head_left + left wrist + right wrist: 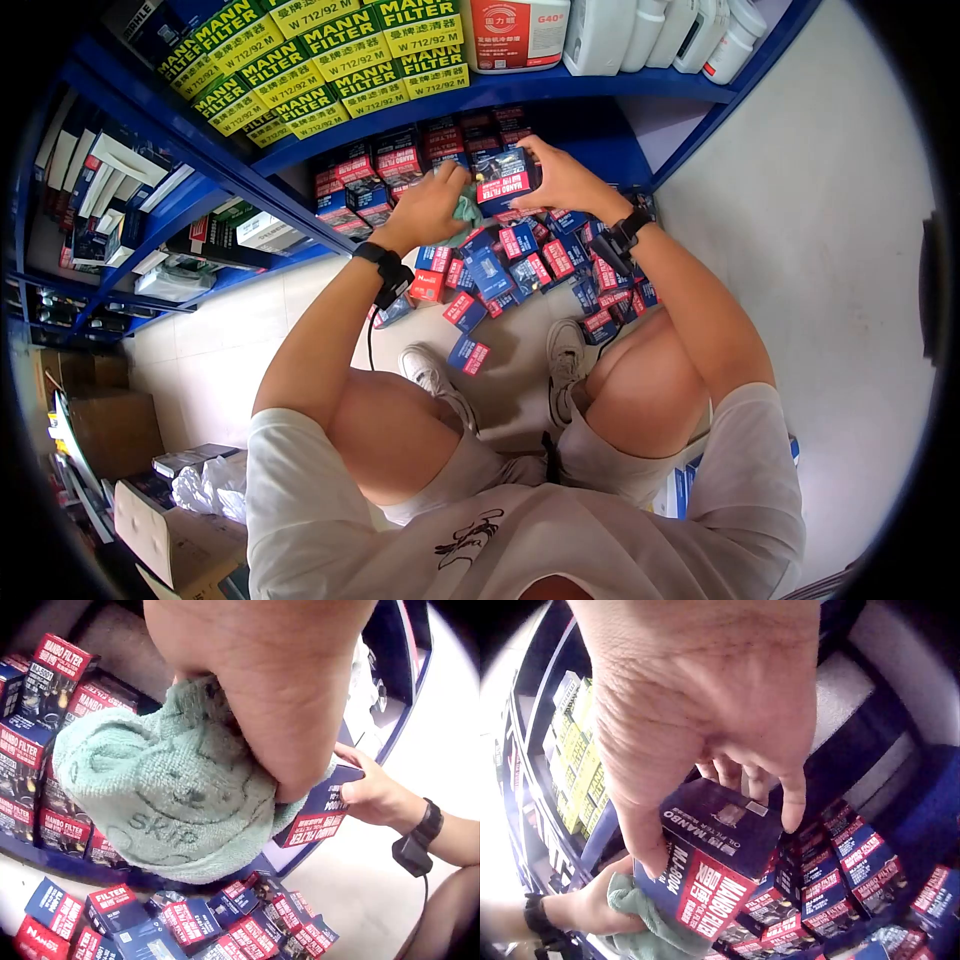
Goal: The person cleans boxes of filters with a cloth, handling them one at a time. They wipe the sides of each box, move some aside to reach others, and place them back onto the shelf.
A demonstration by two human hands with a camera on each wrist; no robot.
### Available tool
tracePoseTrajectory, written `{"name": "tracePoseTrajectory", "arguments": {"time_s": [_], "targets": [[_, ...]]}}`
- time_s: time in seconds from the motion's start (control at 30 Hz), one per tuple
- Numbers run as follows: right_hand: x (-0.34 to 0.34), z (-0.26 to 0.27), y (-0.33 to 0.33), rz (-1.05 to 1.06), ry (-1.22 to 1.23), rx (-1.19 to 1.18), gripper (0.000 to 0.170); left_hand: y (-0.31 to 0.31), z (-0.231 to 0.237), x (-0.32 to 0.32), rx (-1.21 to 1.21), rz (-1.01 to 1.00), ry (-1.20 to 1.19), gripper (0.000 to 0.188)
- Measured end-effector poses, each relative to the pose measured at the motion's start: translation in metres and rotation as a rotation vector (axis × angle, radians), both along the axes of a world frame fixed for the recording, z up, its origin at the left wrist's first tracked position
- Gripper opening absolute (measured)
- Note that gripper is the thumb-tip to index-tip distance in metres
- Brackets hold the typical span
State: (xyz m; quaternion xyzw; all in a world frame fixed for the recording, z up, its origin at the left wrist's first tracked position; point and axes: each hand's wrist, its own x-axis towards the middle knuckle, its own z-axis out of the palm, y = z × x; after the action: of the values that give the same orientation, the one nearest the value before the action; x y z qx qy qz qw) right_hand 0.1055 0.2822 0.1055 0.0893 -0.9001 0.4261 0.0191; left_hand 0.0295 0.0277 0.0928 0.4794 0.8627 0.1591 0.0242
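Observation:
My right hand [572, 184] grips a blue and red oil filter box [503, 178], thumb on one side and fingers on the other. Its printed top and label [709, 885] show in the right wrist view. In my left hand [428, 208] is a bunched pale green towel [176, 795], which hangs below the hand and overlaps the box's near side. The left fingers are mostly hidden behind the wrist and towel in the left wrist view. Both hands are just in front of the low shelf, above the boxes on the floor.
Rows of similar filter boxes [400, 163] stand on the blue bottom shelf. Many more boxes [487, 270] lie in a loose pile on the floor before my shoes [430, 370]. Yellow-green filter boxes [345, 55] and white jugs [600, 38] fill the shelf above.

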Motion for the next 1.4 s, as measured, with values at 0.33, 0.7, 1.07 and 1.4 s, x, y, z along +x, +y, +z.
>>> {"name": "tracePoseTrajectory", "arguments": {"time_s": [0.33,0.7,1.07,1.4], "targets": [[0.002,-0.014,-0.029,-0.022,0.011,0.178,0.086,0.011,0.016,0.012,0.101,-0.122,-0.084,0.060],[0.000,-0.021,-0.035,0.147,0.157,0.123,0.085,0.007,-0.003,0.001,0.130,0.024,-0.105,0.058],[-0.004,-0.026,-0.024,0.021,0.163,0.211,0.089,0.020,0.007,0.015,0.195,-0.084,-0.034,0.060],[0.003,-0.006,-0.029,0.098,0.077,0.105,0.090,0.015,-0.006,0.006,0.061,0.105,-0.064,0.061]]}}
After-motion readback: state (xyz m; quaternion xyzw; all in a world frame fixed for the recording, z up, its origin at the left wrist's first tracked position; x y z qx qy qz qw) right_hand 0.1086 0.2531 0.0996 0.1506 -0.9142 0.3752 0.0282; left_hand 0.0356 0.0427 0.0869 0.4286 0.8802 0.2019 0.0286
